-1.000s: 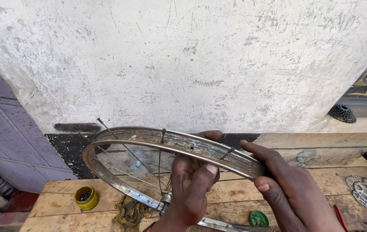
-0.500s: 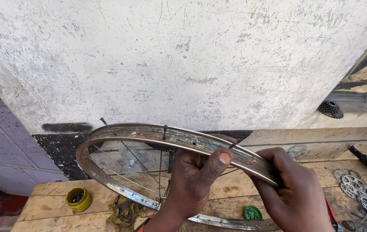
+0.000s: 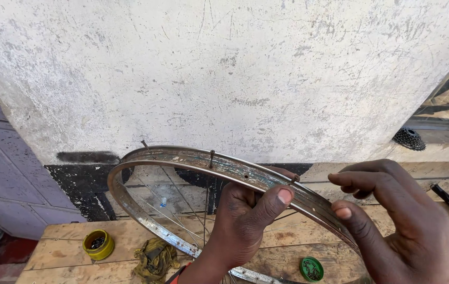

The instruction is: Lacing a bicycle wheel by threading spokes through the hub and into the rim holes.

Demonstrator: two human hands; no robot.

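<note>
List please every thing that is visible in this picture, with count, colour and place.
wheel rim: 1, rusty metal with thin spokes, tilted above the bench
bench: 1, bare wood planks, along the bottom
tin: 1, yellow, bench left
rag: 1, olive, under the rim
lid: 1, green, bench centre
sprocket cluster: 1, dark, ledge right
wall: 1, white, cracked
left hand: grip on the rim, thumb over it
right hand: fingers bent beside the rim

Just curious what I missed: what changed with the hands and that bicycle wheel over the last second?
The right hand has let go of the wheel rim: a second ago it lay on the rim, now its fingers are lifted just off the edge. The left hand shifted its thumb over the rim's top and keeps holding it. The rim stays tilted above the wooden bench; the yellow tin has not moved.
</note>
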